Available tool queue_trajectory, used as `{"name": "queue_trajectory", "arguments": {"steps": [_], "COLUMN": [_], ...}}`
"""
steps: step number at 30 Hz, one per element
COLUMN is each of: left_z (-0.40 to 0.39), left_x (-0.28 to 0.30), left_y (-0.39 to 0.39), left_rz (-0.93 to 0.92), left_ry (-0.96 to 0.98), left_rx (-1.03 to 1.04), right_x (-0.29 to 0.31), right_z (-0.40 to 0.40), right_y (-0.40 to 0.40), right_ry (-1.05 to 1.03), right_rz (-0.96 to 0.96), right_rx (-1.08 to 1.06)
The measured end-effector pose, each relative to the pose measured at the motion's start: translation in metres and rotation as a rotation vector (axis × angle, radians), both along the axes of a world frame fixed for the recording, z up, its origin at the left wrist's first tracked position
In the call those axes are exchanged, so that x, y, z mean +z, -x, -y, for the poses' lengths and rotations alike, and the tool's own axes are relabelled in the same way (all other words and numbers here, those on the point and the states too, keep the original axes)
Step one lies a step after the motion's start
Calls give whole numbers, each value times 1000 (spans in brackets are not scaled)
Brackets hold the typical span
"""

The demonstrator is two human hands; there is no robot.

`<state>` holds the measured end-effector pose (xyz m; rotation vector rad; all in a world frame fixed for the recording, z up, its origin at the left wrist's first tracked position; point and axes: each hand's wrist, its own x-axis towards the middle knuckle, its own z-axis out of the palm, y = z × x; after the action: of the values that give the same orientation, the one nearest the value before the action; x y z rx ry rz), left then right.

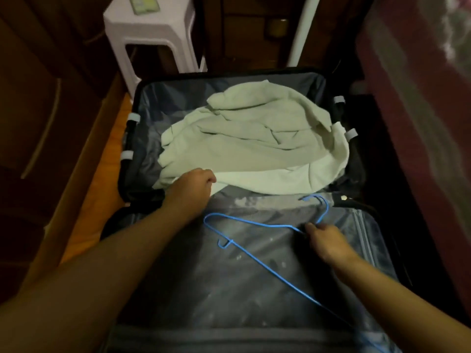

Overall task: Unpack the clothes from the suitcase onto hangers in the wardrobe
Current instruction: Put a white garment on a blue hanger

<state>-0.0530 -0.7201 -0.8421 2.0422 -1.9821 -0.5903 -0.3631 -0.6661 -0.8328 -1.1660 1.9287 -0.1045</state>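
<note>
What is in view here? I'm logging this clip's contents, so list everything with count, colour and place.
suitcase: one, black shell with grey lining, lying open on the floor
garment: one, pale green, crumpled in the far half of the suitcase
hanger: one, blue wire, lying over the near half
stool: one, pale pink plastic, beyond the suitcase at upper left
wooden furniture: brown, along the left
left hand: one, gripping the garment's near edge
right hand: one, fingers pinching the hanger near its hook
</note>
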Motion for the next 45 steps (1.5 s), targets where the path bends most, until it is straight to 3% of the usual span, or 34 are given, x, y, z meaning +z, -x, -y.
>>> {"name": "queue_trajectory", "arguments": {"steps": [3,5,8,12,17,19,21,24,27,30,35,37,38,40,42,44,45], "left_z": [61,79,85,78,63,60,62,59,44,31,-35,-65,-72,-66,-39,-5,7], "left_x": [-34,-51,-62,-34,30,68,127,239,323,323,197,146,129,121,122,110,102], "left_y": [-17,-20,-13,0,18,21,21,20,-3,-51,-89,-75,-64,-35,-8,16,35], "left_rz": [403,662,731,748,975,792,414,-46,-205,90,414,611,645,739,776,564,471], "left_ry": [-128,-18,190,211,222,259,345,643,813,515,-600,-1037,-1127,-1022,-631,-355,-314], "left_rx": [-261,-428,-500,-560,-689,-558,-316,-137,-48,-6,-355,-362,-340,-390,-448,-347,-359], "right_x": [-9,-15,-14,-5,25,47,81,137,180,181,153,151,149,145,138,131,131], "right_z": [3,1,-7,-22,-7,4,15,28,37,36,19,14,11,3,-7,-14,-18], "right_y": [13,19,23,22,19,17,16,18,20,28,35,36,36,40,48,57,66], "right_ry": [2,9,10,9,72,119,170,293,373,406,207,172,172,179,163,140,141], "right_rz": [16,48,59,29,-21,-106,-206,-180,-213,-184,-191,-234,-266,-330,-377,-372,-373], "right_rx": [10,-19,-55,-55,-13,43,98,23,44,-1,74,145,157,166,163,132,108]}}
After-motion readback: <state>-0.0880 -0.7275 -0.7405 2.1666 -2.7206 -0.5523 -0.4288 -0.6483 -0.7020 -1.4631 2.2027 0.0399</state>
